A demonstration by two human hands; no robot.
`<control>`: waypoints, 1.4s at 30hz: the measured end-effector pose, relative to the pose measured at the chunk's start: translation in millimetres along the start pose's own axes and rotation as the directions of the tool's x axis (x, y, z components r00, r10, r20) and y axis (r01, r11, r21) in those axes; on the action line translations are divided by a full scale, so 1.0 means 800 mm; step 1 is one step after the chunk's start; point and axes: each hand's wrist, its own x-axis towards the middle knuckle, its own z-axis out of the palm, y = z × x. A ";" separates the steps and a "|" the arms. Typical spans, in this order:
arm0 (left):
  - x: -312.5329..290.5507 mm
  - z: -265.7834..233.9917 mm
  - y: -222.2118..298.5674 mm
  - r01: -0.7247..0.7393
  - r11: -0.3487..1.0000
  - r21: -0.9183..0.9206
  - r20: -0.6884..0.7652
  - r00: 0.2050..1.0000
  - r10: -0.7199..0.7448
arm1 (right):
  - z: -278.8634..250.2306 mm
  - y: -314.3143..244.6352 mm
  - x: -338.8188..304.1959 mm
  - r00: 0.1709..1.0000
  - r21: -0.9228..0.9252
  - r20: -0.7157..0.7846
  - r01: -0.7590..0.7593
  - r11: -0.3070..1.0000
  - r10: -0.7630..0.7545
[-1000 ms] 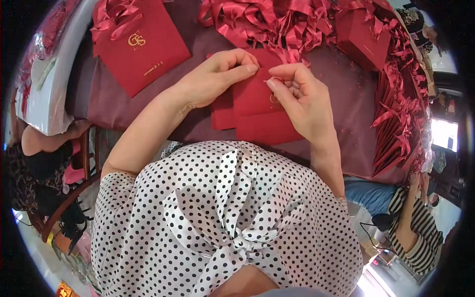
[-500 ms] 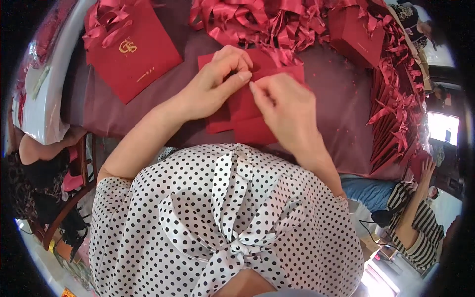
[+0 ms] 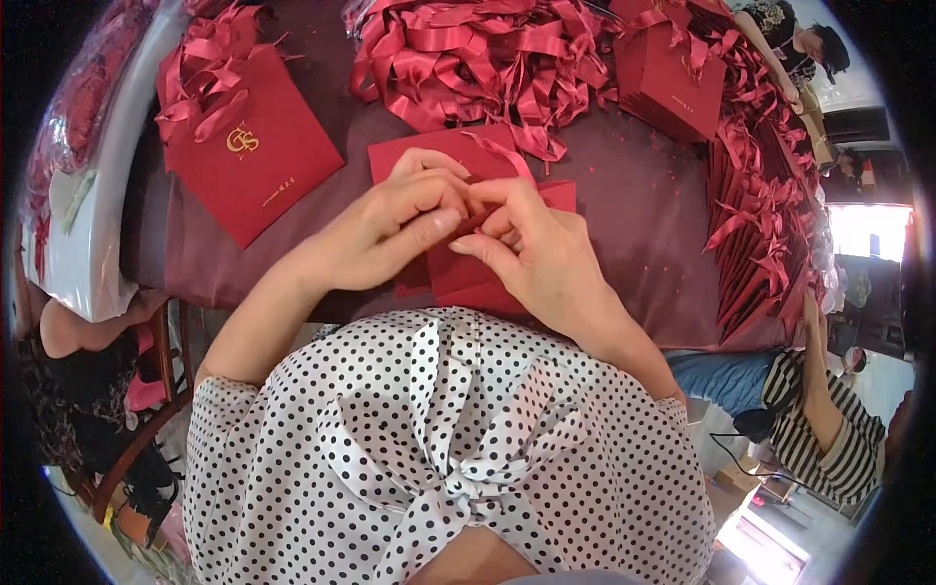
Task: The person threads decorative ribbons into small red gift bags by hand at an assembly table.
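Note:
A flat red paper bag (image 3: 473, 283) lies close in front of me on the cloth, with both hands over it. My left hand (image 3: 405, 224) has its thumb and fingers closed at the bag's top edge. Facing it, my right hand (image 3: 536, 244) pinches at the same spot with thumb and forefinger. What sits between the fingertips is mostly hidden. Just beyond the hands runs a shiny red ribbon (image 3: 502, 151), over another red paper panel (image 3: 395, 158) that shows past my left hand.
A heap of loose red ribbons (image 3: 478, 63) lies at the far middle. Finished-looking red bags with ribbon handles (image 3: 278, 156) rest at left. More bags are stacked (image 3: 673, 88) at far right and in a row (image 3: 751, 234) along the right edge. Other people sit nearby.
My right hand has come in to the left and now meets the left hand's fingertips. The view has tilted slightly, so the table things sit lower.

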 end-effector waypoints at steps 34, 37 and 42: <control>0.049 -0.064 0.013 0.138 0.874 -0.466 -0.084 0.976 -0.199 | -0.078 -0.046 -0.041 0.868 -0.559 -0.058 0.381 0.737 -0.492; 0.041 -0.059 0.016 0.061 0.722 -0.689 -0.071 0.986 -0.150 | -0.072 -0.049 -0.035 0.877 -0.545 -0.087 0.355 0.759 -0.472; 0.038 -0.047 0.068 -0.055 0.375 -0.925 -0.096 0.991 -0.092 | -0.091 -0.048 -0.022 0.927 -0.188 -0.106 0.336 0.923 -0.359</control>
